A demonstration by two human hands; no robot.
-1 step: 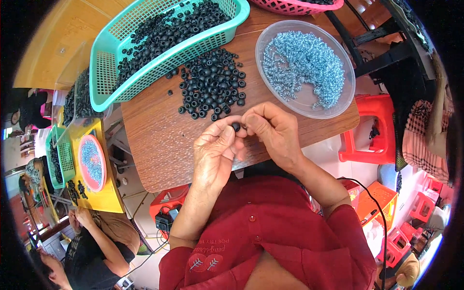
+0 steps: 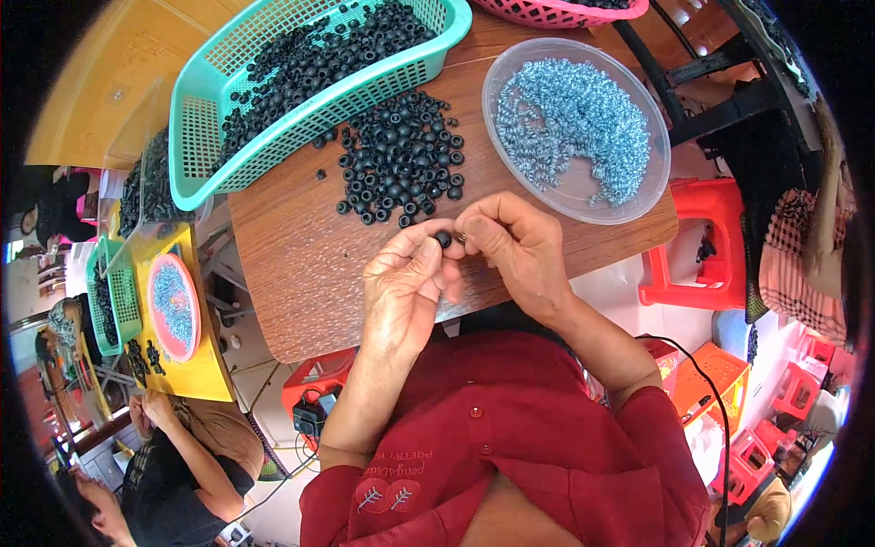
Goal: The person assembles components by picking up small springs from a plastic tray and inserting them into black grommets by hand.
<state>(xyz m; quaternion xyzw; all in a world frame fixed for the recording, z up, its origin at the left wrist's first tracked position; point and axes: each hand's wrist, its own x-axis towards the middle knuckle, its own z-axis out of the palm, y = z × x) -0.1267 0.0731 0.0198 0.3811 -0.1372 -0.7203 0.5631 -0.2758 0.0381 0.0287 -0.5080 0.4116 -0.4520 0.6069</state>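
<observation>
On the wooden table sat a teal basket of black rings, a clear bowl of small metal springs and a loose ring pile. Left hand and right hand met, pinching one black ring just above the table edge.

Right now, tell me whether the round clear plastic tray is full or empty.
Partly full: the round clear plastic tray holds a heap of small silvery-blue metal springs, with bare bottom showing along its near side.
</observation>
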